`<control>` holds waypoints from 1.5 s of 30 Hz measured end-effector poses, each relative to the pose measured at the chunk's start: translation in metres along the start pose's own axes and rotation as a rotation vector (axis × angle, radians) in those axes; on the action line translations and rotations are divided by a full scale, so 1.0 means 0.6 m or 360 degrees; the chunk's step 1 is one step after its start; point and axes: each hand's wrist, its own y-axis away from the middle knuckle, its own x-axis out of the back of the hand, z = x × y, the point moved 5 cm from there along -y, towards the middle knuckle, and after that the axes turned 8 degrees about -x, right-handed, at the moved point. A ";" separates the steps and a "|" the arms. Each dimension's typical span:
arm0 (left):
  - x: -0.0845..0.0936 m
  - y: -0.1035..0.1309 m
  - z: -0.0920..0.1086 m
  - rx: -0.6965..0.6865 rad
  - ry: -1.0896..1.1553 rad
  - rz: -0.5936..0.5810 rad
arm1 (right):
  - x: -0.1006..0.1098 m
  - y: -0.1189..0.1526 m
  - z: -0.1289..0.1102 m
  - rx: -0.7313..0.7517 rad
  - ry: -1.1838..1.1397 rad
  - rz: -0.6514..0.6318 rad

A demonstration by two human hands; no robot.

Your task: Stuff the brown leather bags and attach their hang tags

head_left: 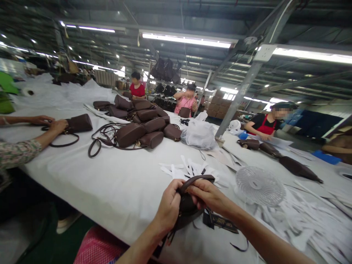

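A small dark brown handbag [187, 211] is between my hands at the near edge of the white-covered table. My left hand [171, 203] grips its left side, fingers closed near the base of the strap [196, 178]. With its fingers pinched, my right hand [207, 194] holds the top of the bag under the arched strap; what exactly the fingertips pinch is hidden. A black tag with gold lettering [221, 222] lies beside the bag, below my right wrist. White paper strips [189, 167] fan out just beyond my hands.
A pile of brown handbags [132, 134] lies mid-table. At left, a co-worker's hands [56, 126] handle another bag [79, 123]. A round fan [260, 185] and paper scraps [297, 216] lie right, near a plastic bag [200, 134] and a metal post [239, 97]. Other people work across the table.
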 end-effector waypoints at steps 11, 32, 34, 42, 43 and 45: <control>0.013 0.030 -0.046 0.0060 -0.0136 -0.0228 | 0.002 0.007 0.002 0.0128 0.0123 -0.0019; 0.073 0.025 -0.034 0.0314 -0.0213 -0.0012 | -0.086 -0.010 -0.048 0.0181 0.0146 0.0092; 0.086 0.024 -0.033 0.0302 -0.0112 -0.0064 | -0.080 -0.022 -0.047 0.0148 0.0083 0.0130; 0.141 0.026 -0.045 0.0354 0.0425 -0.0482 | -0.058 -0.046 -0.029 -0.0056 -0.0152 -0.0054; 0.140 0.027 -0.047 0.0342 0.0406 -0.0459 | -0.058 -0.046 -0.031 -0.0021 -0.0112 -0.0047; 0.130 0.028 -0.044 0.0297 0.0388 -0.0438 | -0.059 -0.041 -0.038 0.0072 0.0038 0.0007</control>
